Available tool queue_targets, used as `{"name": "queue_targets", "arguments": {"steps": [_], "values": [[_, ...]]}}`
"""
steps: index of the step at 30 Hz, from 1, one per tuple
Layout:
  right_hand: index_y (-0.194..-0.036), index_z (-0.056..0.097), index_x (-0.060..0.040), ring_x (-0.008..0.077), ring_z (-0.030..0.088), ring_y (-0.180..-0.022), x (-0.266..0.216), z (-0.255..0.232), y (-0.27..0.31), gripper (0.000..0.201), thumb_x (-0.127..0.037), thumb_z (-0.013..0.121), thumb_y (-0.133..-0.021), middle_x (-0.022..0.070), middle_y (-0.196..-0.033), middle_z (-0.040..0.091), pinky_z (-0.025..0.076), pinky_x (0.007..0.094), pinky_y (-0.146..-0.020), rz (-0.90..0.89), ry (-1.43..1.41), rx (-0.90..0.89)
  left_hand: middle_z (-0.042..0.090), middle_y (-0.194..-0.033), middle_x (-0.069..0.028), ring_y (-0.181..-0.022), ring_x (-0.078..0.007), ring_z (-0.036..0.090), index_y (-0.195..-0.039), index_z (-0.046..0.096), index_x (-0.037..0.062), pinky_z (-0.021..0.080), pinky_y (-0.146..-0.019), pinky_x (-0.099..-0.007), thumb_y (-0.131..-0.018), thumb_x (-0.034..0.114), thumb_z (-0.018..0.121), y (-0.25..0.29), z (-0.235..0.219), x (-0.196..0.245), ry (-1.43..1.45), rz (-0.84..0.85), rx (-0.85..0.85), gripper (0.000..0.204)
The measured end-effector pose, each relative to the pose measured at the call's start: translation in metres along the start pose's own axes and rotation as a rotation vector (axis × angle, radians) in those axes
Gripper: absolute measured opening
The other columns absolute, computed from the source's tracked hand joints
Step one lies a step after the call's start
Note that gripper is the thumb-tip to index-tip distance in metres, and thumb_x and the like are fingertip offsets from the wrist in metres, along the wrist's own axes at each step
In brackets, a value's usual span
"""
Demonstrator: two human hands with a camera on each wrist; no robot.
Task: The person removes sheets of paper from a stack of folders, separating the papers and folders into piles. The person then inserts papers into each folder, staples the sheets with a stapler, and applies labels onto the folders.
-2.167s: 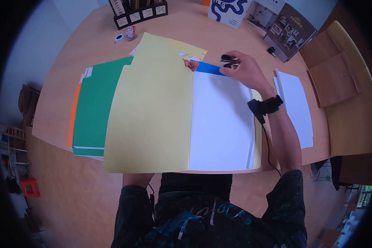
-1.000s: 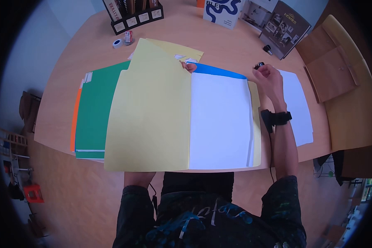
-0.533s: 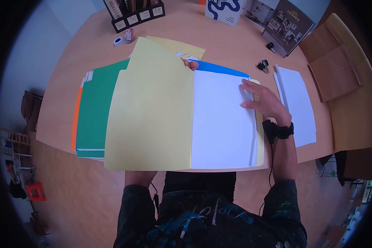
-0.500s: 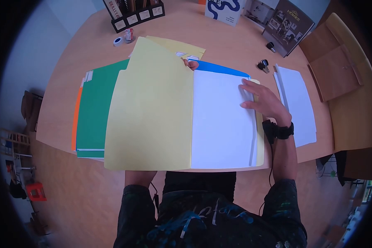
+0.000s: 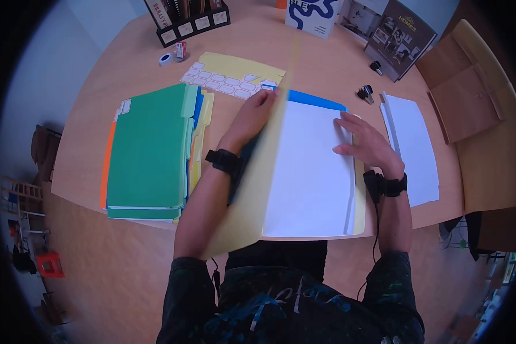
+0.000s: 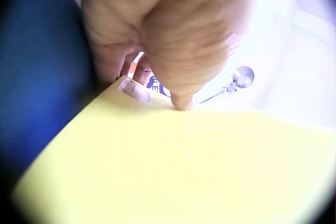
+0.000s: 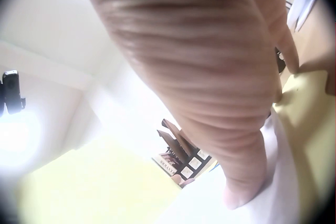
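Note:
My left hand (image 5: 252,117) pinches the upper edge of a yellow folder's cover (image 5: 252,200), which stands tilted up and blurred. In the left wrist view the thumb is on the near side of the yellow cover (image 6: 184,161) and fingers show behind it. White paper (image 5: 312,166) lies inside the folder, with a blue edge (image 5: 318,100) showing at its top. My right hand (image 5: 367,137) rests at the paper's right side with loosely bent fingers; in the right wrist view the thumb (image 7: 241,192) presses the white sheet.
Left lies a pile of green (image 5: 149,149), orange and yellow folders. A label sheet (image 5: 226,83), tape roll (image 5: 165,59), black book holder (image 5: 195,26) and standing books (image 5: 401,37) are farther back. A small black-and-silver object (image 5: 365,93) and white papers (image 5: 410,146) sit right.
The yellow cover has swung up from lying left toward upright, uncovering my left hand. Earlier, my right hand set down the small black-and-silver object and moved onto the paper's right side.

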State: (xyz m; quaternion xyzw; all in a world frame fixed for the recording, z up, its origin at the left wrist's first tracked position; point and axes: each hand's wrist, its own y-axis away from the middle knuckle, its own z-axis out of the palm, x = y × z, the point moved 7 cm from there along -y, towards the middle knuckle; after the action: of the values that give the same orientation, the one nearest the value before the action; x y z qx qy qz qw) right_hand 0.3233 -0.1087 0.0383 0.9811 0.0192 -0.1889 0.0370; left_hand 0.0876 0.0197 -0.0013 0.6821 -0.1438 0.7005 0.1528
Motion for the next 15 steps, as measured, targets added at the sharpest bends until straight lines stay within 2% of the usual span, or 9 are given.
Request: {"name": "queue_targets", "arguments": {"steps": [2, 4, 5, 6, 9, 11, 12, 14, 15], "values": [[-0.139, 0.057, -0.0097, 0.0315, 0.044, -0.139, 0.0, 0.0, 0.004, 0.064, -0.038, 0.076, -0.085, 0.0149, -0.152, 0.046, 0.037, 0.0407, -0.114, -0.01, -0.007, 0.019, 0.068, -0.104, -0.0095, -0.097, -0.0146, 0.063, -0.128, 0.054, -0.003, 0.049, -0.088, -0.027, -0.093, 0.039, 0.07, -0.004, 0.005, 0.004, -0.055, 0.005, -0.059, 0.056], [-0.137, 0.056, -0.0057, 0.0334, 0.052, -0.13, 0.022, 0.004, 0.012, 0.057, -0.037, 0.07, -0.091, 0.0171, -0.145, 0.053, 0.043, 0.0402, -0.107, 0.097, -0.642, 0.064, 0.07, -0.105, -0.014, -0.097, -0.0157, 0.066, -0.133, 0.049, -0.0078, 0.051, -0.086, -0.0279, -0.09, 0.038, 0.074, -0.004, 0.009, 0.006, -0.111, 0.01, -0.119, 0.068], [-0.149, 0.044, -0.0058, 0.0295, 0.044, -0.138, 0.029, 0.011, 0.003, 0.069, -0.045, 0.063, -0.096, 0.0208, -0.146, 0.05, 0.039, 0.0399, -0.11, 0.026, -0.635, 0.011, 0.07, -0.107, -0.016, -0.097, -0.0167, 0.067, -0.135, 0.046, -0.0091, 0.052, -0.084, -0.0288, -0.088, 0.034, 0.077, -0.003, 0.009, 0.006, -0.154, -0.005, -0.145, 0.071], [-0.149, 0.044, -0.0058, 0.0295, 0.044, -0.138, 0.041, 0.014, 0.0, 0.069, -0.045, 0.063, -0.096, 0.0208, -0.146, 0.05, 0.039, 0.0399, -0.11, 0.026, -0.635, 0.013, 0.07, -0.109, -0.0179, -0.097, -0.0178, 0.068, -0.138, 0.042, -0.0104, 0.053, -0.083, -0.0298, -0.086, 0.03, 0.079, -0.001, 0.011, 0.005, -0.196, -0.019, -0.17, 0.076], [-0.148, 0.044, -0.0053, 0.0321, 0.045, -0.137, 0.019, 0.007, -0.002, 0.069, -0.044, 0.065, -0.095, 0.0202, -0.147, 0.05, 0.039, 0.0405, -0.11, 0.01, -0.418, -0.035, 0.073, -0.103, -0.0139, -0.091, -0.016, 0.07, -0.138, 0.046, -0.0056, 0.054, -0.082, -0.0291, -0.085, 0.022, 0.08, -0.003, 0.009, -0.002, -0.212, -0.018, -0.133, 0.069], [-0.139, 0.052, -0.004, 0.0343, 0.055, -0.127, 0.013, 0.0, 0.0, 0.061, -0.04, 0.066, -0.092, 0.0189, -0.142, 0.055, 0.045, 0.0393, -0.104, -0.012, -0.277, 0.05, 0.073, -0.104, -0.0139, -0.091, -0.016, 0.07, -0.136, 0.048, -0.0049, 0.054, -0.081, -0.0291, -0.084, 0.021, 0.08, -0.009, 0.005, -0.007, -0.242, 0.011, -0.143, 0.066], [-0.139, 0.052, -0.004, 0.0343, 0.055, -0.127, 0.019, 0.001, 0.0, 0.061, -0.04, 0.066, -0.092, 0.0189, -0.142, 0.055, 0.045, 0.0393, -0.104, -0.013, -0.276, 0.049, 0.072, -0.105, -0.0139, -0.091, -0.0159, 0.07, -0.134, 0.051, -0.0042, 0.055, -0.081, -0.0292, -0.084, 0.02, 0.08, -0.011, 0.003, -0.008, -0.273, 0.038, -0.157, 0.062], [-0.138, 0.054, -0.0042, 0.0351, 0.056, -0.125, 0.017, -0.01, 0.0, 0.061, -0.034, 0.07, -0.088, 0.0184, -0.137, 0.059, 0.045, 0.0403, -0.103, -0.148, 0.073, 0.199, 0.072, -0.106, -0.0134, -0.091, -0.0161, 0.07, -0.13, 0.054, -0.004, 0.054, -0.081, -0.0291, -0.084, 0.019, 0.079, -0.008, -0.003, -0.006, -0.309, 0.001, -0.152, 0.057], [-0.138, 0.054, -0.0042, 0.0351, 0.056, -0.125, 0.022, -0.013, 0.003, 0.061, -0.034, 0.07, -0.088, 0.0184, -0.137, 0.059, 0.045, 0.0403, -0.103, -0.145, 0.074, 0.201, 0.072, -0.106, -0.0129, -0.091, -0.0163, 0.07, -0.126, 0.057, -0.0039, 0.054, -0.082, -0.0289, -0.084, 0.019, 0.079, -0.008, -0.005, -0.006, -0.347, -0.035, -0.148, 0.053]]}}
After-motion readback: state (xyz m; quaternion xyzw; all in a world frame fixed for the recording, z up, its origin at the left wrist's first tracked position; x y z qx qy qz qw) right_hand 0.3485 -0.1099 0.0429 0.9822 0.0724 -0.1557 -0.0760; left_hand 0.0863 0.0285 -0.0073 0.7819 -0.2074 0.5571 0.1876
